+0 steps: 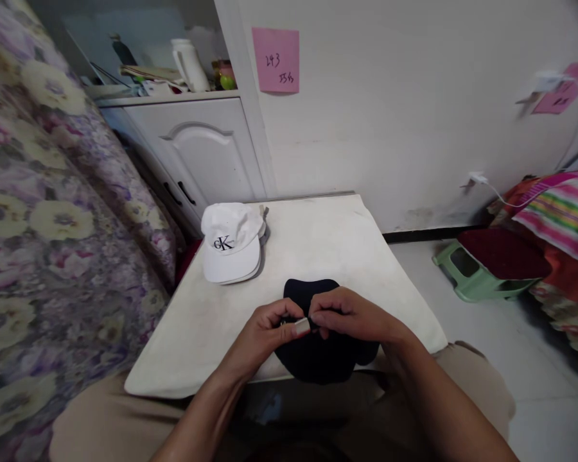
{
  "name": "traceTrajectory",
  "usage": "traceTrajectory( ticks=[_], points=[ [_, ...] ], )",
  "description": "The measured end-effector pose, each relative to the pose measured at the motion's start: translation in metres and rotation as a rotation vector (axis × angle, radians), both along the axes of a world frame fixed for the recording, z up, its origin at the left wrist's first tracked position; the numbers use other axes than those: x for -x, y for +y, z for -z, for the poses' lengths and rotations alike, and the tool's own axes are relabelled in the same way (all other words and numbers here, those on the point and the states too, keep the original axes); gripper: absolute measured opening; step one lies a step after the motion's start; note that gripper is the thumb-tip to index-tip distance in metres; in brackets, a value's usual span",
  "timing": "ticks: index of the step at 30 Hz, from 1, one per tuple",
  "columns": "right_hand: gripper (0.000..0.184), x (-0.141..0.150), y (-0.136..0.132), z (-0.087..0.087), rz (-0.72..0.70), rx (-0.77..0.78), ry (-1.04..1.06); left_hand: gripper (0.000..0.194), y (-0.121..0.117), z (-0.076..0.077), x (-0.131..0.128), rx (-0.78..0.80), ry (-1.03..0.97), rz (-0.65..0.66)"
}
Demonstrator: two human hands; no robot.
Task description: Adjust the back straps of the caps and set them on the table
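A black cap (320,362) lies at the near edge of the covered table, in front of my body, partly under both hands. My left hand (277,326) is closed, thumb and fingers pinching a small pale rectangular piece (302,326), perhaps a buckle or tag, over the cap. Right beside it, my right hand (344,313) is closed too, fingertips pinched close to the end of that piece. What lies between the right fingertips is hidden. White caps (231,240), stacked together, rest farther left on the table; the top one bears black letters.
The table (318,237) has a pale cover and stands against the wall. A floral curtain (52,224) hangs close on the left, by a white cabinet (197,154) with a white jug (190,65) on its shelf. A green stool (491,263) is on the floor at right.
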State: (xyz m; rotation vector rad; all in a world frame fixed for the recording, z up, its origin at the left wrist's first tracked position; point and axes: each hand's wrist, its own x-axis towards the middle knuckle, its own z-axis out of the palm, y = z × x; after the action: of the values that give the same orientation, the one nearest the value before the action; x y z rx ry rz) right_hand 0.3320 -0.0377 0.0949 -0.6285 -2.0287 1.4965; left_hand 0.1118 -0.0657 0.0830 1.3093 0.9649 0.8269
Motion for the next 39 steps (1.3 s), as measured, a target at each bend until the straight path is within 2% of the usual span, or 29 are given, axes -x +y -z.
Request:
traceTrajectory(
  ticks=[8, 18, 27, 34, 39],
  points=[
    [0.028, 0.002, -0.001, -0.001, 0.033, 0.016, -0.026, 0.022, 0.0, 0.002, -0.003, -0.003, -0.002, -0.01],
    [0.018, -0.011, 0.001, 0.0, -0.013, 0.053, -0.082, 0.025, -0.001, 0.002, -0.001, -0.002, -0.002, -0.051],
    [0.021, -0.001, -0.002, 0.0, -0.013, 0.104, -0.07, 0.024, 0.0, 0.006, -0.001, -0.028, 0.008, -0.026],
    [0.024, -0.012, 0.002, 0.002, -0.042, 0.16, -0.102, 0.029, -0.002, 0.004, 0.001, -0.003, 0.002, -0.076],
    [0.021, -0.009, 0.0, 0.002, -0.035, 0.129, -0.097, 0.025, -0.003, 0.002, -0.003, 0.005, -0.008, -0.083]
  ],
)
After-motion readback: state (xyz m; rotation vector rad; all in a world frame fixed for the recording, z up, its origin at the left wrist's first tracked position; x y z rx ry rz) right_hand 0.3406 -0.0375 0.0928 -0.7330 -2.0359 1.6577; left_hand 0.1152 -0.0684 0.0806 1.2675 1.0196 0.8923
